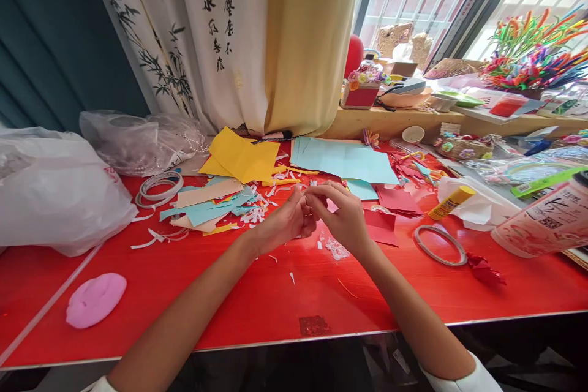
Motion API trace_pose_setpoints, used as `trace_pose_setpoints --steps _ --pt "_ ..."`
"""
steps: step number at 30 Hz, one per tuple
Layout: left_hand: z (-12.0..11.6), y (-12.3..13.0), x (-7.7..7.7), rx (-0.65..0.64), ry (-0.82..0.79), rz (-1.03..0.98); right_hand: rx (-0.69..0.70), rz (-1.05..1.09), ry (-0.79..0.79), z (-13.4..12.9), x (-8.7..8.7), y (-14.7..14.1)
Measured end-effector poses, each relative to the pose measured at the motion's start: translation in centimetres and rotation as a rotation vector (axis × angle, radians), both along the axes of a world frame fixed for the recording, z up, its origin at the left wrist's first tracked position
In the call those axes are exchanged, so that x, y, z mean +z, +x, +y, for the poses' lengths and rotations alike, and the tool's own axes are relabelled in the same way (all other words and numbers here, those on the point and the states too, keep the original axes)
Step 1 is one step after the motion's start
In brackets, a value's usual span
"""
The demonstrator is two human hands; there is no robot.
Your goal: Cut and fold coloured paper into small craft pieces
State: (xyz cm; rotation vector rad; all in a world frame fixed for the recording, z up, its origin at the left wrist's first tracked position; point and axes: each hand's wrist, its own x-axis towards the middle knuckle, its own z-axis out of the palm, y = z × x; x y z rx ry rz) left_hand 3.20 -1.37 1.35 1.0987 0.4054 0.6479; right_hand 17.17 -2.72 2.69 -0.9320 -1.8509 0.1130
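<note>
Over the middle of the red table (pixel 271 312), my left hand (pixel 290 220) and my right hand (pixel 339 213) meet at the fingertips. The fingers of both are curled and pinched together; whatever lies between them is too small or too hidden to name. White paper scraps (pixel 252 214) lie just left of my hands. Beyond them is a light blue paper sheet (pixel 342 159), with yellow paper (pixel 243 156) to its left. Red paper pieces (pixel 381 226) rest to the right of my right hand.
Rolls of white tape (pixel 158 190) and a pink clay-like lump (pixel 96 300) are on the left, near a white plastic bag (pixel 59 190). To the right lie a tape ring (pixel 440 246), a yellow glue stick (pixel 451 203) and a large pink-labelled bottle (pixel 546 220). Curtains (pixel 303 43) hang behind.
</note>
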Motion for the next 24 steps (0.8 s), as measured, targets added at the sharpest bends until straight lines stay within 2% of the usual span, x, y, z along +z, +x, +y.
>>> trace_pose_setpoints --steps 5,8,14,20,24 --pt "0.0 -0.4 0.5 0.007 0.027 -0.008 -0.062 0.145 -0.049 0.4 0.2 0.8" --pt "0.2 -0.5 0.3 0.032 0.044 -0.011 -0.046 0.180 -0.066 0.2 0.5 0.8" --pt "0.0 -0.3 -0.2 -0.034 0.073 0.043 -0.001 0.072 -0.002 -0.6 0.4 -0.4" --pt "-0.3 0.0 0.1 -0.010 0.112 0.068 0.009 -0.001 0.051 -1.0 0.4 -0.6" --pt "-0.2 0.0 -0.1 -0.005 0.099 0.058 0.074 -0.044 0.050 -1.2 0.6 -0.3"
